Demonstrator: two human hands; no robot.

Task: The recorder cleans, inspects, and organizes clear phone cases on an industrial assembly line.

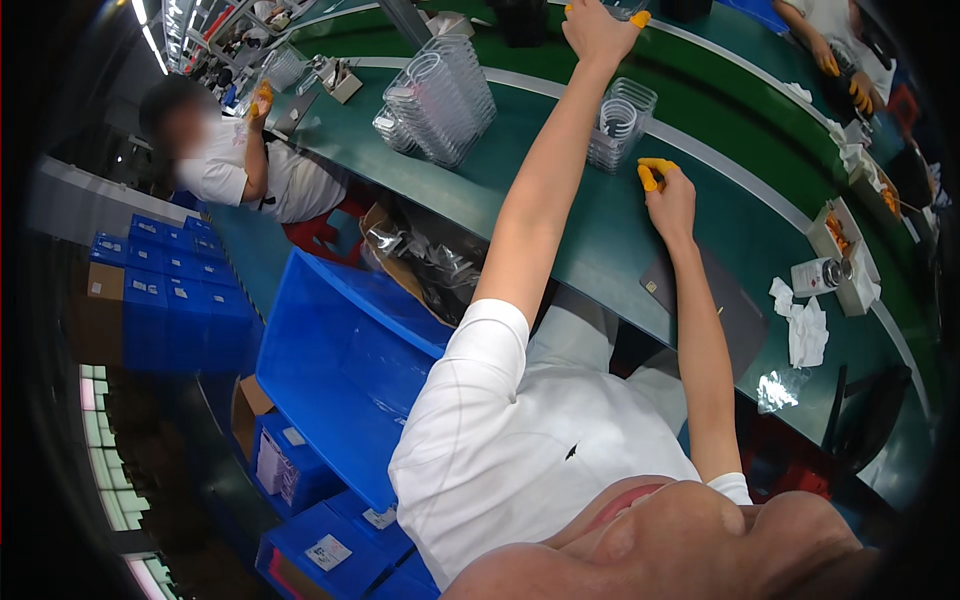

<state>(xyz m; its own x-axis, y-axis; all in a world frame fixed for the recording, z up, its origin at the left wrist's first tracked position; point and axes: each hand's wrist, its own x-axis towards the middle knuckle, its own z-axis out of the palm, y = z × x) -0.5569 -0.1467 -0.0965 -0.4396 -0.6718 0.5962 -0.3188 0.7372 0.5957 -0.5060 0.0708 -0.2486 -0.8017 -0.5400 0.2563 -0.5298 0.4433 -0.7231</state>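
My left hand [602, 38] reaches across the green belt at the top of the view, yellow covers on its fingertips. Its thumb and fingers are around the edge of a clear plastic tray [628, 9], mostly cut off by the frame. My right hand [670, 205], also with yellow fingertip covers, is over the table's far side. Its thumb and fingers curve with a gap and nothing visible between them. Just beyond it stands a short stack of clear plastic trays [620, 122]. A taller, leaning stack of clear trays [438, 100] is left of my left forearm.
A blue bin [330, 350] stands at my left, beside a bag-lined box [420, 255]. A dark flat pad [735, 315] lies under my right forearm. Tissues [805, 333] and a small container [815, 277] lie at right. A co-worker [240, 165] sits left; another works across the belt.
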